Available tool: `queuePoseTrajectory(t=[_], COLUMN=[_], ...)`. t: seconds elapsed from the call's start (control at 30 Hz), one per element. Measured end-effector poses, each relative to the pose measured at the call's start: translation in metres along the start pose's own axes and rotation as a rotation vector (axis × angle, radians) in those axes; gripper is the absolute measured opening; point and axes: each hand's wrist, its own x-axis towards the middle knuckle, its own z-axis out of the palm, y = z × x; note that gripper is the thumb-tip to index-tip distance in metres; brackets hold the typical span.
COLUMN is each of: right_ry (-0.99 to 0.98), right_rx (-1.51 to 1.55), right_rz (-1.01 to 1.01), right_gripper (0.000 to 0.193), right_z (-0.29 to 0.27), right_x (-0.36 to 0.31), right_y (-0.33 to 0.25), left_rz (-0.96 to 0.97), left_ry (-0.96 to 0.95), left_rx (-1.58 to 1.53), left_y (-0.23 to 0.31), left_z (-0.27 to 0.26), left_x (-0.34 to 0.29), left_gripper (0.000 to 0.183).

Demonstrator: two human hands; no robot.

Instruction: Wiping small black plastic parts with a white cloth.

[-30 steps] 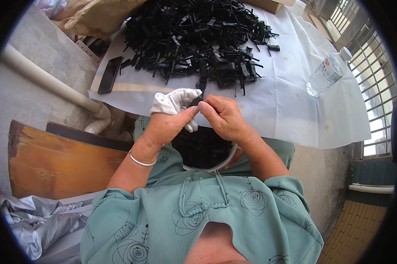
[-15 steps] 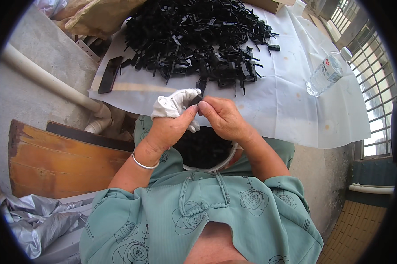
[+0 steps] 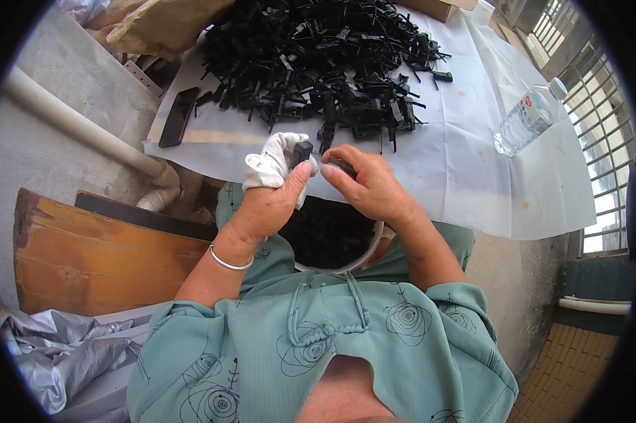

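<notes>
My left hand (image 3: 272,176), in a white glove that leaves the thumb bare, grips a small black plastic part (image 3: 302,151) with its blocky end pointing up. Just right of it, my right hand (image 3: 367,185) is bare, its fingers curled toward the thumb. Something dark shows between them, too small to name. A small gap parts the two hands. Beyond them a large heap of black plastic parts (image 3: 318,63) covers the far middle of the table. Below my hands, between my knees, stands a white-rimmed bucket (image 3: 346,269) with many dark pieces in it.
A white sheet (image 3: 466,162) covers the table. On it lie a black phone (image 3: 179,118) at the left and a clear water bottle (image 3: 526,121) at the right. A cardboard box (image 3: 431,8) sits at the back. Wooden boards (image 3: 106,254) and a pale pipe (image 3: 78,123) are at my left.
My hands have moved apart slightly, after meeting at the black part. The part now stands up in my left hand, and my right fingers have drawn off it to the right.
</notes>
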Motion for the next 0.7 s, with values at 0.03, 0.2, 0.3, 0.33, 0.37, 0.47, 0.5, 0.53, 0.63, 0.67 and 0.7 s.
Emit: queuePoseTrajectory(t=[0.03,0.2,0.3,0.33,0.37,0.47,0.5,0.53,0.63,0.67,0.7], right_ry=[-0.080,-0.012,0.067,0.067,0.059,0.104,0.060,0.017,-0.029,-0.029,-0.048], right_rx=[-0.118,-0.131,-0.040,-0.039,0.059,0.197,0.174,0.151,0.013,0.013,-0.008], right_rz=[0.036,-0.167,-0.322,-0.321,-0.153,0.033,0.021,0.008,-0.122,-0.120,-0.096], right_gripper=[0.017,0.013,0.014,0.014,0.014,0.015,0.013,0.011,0.014,0.014,0.016], right_z=[-0.002,-0.001,0.002,0.004,0.005,0.012,0.012,0.012,0.012,0.012,0.013], right_x=[-0.001,-0.001,0.000,0.000,-0.001,-0.003,-0.003,-0.003,-0.005,-0.005,-0.005], right_y=[0.001,0.010,0.012,0.009,0.004,0.004,0.005,0.006,0.002,0.002,0.002], left_rz=[-0.082,-0.091,-0.162,-0.235,-0.262,-0.205,-0.205,-0.189,-0.116,-0.058,-0.059], left_ry=[-0.029,-0.028,-0.093,-0.163,-0.205,-0.250,-0.250,-0.217,-0.147,-0.111,-0.112], left_rx=[-0.115,-0.092,-0.052,-0.127,-0.245,-0.202,-0.202,-0.176,0.012,0.172,0.171], left_y=[0.002,0.000,0.004,0.005,0.011,0.008,0.006,0.004,0.000,-0.001,-0.002], left_z=[-0.003,-0.002,0.000,0.000,0.000,0.003,0.003,0.002,0.001,0.001,0.003], left_x=[0.000,0.001,-0.001,-0.003,-0.005,-0.006,-0.006,-0.006,-0.004,-0.004,-0.004], left_gripper=[0.034,0.031,0.034,0.036,0.037,0.034,0.034,0.033,0.028,0.025,0.025])
